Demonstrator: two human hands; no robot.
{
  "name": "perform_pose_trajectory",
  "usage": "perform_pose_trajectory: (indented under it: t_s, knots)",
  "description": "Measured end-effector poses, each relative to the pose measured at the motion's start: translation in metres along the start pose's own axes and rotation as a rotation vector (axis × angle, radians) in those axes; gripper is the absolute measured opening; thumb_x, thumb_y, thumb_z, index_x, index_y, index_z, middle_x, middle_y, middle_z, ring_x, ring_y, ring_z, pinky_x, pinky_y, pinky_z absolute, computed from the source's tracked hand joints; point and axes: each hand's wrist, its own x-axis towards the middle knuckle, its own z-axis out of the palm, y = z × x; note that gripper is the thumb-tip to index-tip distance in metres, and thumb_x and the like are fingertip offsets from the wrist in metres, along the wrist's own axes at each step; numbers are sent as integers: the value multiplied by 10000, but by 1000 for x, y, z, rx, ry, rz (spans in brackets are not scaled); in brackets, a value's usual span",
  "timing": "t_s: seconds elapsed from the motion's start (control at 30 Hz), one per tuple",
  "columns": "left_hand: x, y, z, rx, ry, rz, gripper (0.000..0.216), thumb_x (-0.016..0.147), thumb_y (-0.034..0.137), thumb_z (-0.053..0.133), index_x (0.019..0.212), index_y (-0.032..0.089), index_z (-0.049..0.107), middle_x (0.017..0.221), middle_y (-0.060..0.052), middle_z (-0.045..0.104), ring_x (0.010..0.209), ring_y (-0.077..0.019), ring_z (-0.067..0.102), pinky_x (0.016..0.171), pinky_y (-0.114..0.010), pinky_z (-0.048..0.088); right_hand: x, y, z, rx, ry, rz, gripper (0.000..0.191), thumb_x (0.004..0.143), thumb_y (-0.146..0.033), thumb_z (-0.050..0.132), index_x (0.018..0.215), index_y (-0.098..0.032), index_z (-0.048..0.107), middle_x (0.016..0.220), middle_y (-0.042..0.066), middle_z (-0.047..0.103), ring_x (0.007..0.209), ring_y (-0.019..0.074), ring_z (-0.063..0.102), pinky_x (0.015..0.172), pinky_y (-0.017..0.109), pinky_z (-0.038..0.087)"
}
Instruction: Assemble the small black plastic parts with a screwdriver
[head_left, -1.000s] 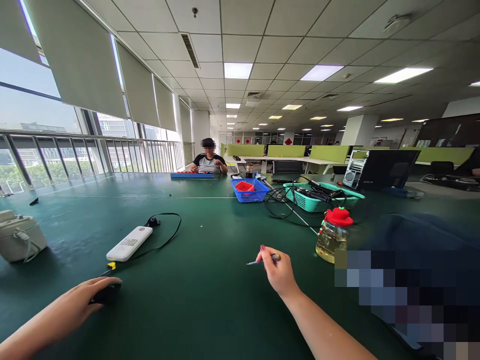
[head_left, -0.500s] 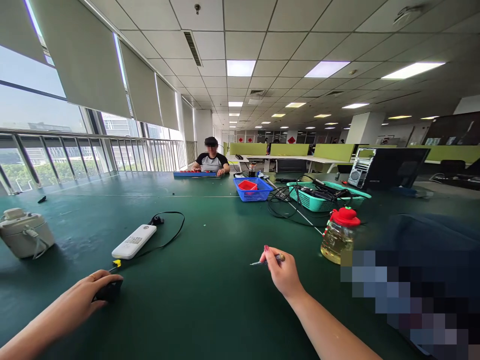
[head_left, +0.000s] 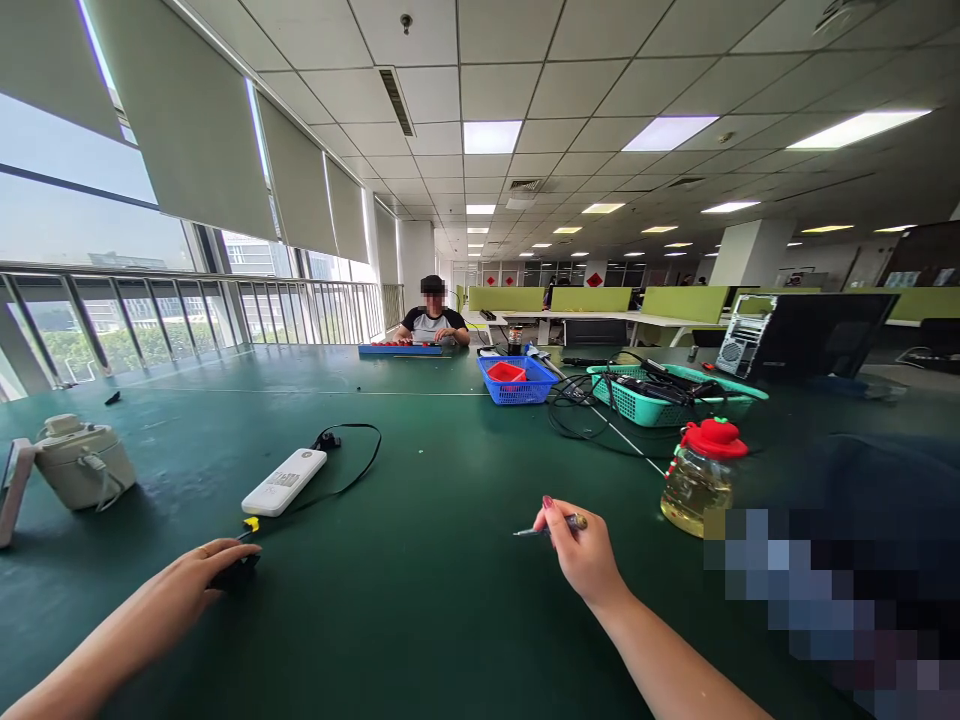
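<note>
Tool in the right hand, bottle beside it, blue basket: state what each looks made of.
Tool: thin grey shaft with a glint, likely metal; handle largely inside the right hand. Bottle: clear, yellowish liquid shows through, so plastic or glass; glossy red cap looks plastic. Blue basket: moulded lattice walls, matte plastic.

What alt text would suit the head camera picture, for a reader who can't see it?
At a wide green table, a person's right hand pinches a thin pen-like tool while the left hand covers a small black object. A white power bank lies beyond the left hand; a red-capped bottle stands to the right.
</note>
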Motion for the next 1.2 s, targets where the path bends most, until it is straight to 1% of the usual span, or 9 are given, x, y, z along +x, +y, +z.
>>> perform_pose_trajectory:
  t_s: [0.33,0.43,0.5,0.6,0.73,0.83,0.93,1.07,1.2]
  knots:
    - [3,-12,7,19,-93,39,569,778,278,469,1337,230,556,1368,-28,570,1244,-251,552,1076,-406,381,0,-1,1,15,-2,10,502,962,-459,392,587,-188,586,460,-31,424,422,108,414,439,223,312]
    - [4,-10,3,60,-130,22,512,802,297,430,1274,218,611,1316,-38,616,1210,-265,579,1058,-412,398,0,-2,0,23,-9,14,501,960,-464,395,591,-188,591,460,-31,428,419,109,416,433,222,311]
    - [2,-1,-5,80,-129,6,472,805,315,434,1208,213,658,1264,-54,655,1163,-294,609,1028,-420,425,0,-2,0,21,-8,16,501,958,-467,394,592,-189,594,459,-30,428,419,111,418,432,224,313]
    - [-4,34,-25,101,-70,-20,428,836,343,427,1168,235,675,1207,-57,688,1065,-310,654,970,-427,460,-1,-5,0,15,-7,3,504,957,-467,390,589,-190,595,461,-29,425,421,113,419,435,227,320]
    - [-10,117,-40,71,45,139,414,889,393,439,1256,291,599,1240,-56,659,1069,-293,639,945,-417,460,-2,-11,0,9,-21,-12,489,955,-454,394,592,-192,592,473,-29,416,430,113,413,444,231,334]
    - [-2,187,-29,3,44,350,375,876,309,521,1248,311,568,1138,-45,685,1065,-254,626,937,-362,450,-3,-16,1,-16,-51,-25,468,955,-444,403,617,-195,610,491,-24,446,453,120,440,464,235,355]
    - [16,240,-2,8,-7,526,340,868,272,573,1208,265,558,990,-65,693,988,-260,638,871,-350,458,-3,-18,2,-37,-72,-52,405,950,-425,437,679,-197,633,582,2,554,536,139,523,522,241,403]
    - [39,274,36,-12,-33,618,393,846,282,621,1219,227,511,975,-91,680,975,-289,636,844,-371,459,-2,-15,3,-43,-91,-90,307,943,-392,478,771,-201,645,703,25,619,618,151,572,578,244,438]
    - [52,276,62,-140,-53,639,473,839,311,634,1266,220,454,1005,-88,672,977,-277,631,852,-372,461,-1,-13,4,-35,-89,-101,252,938,-369,500,822,-202,648,744,29,624,652,151,587,599,241,454]
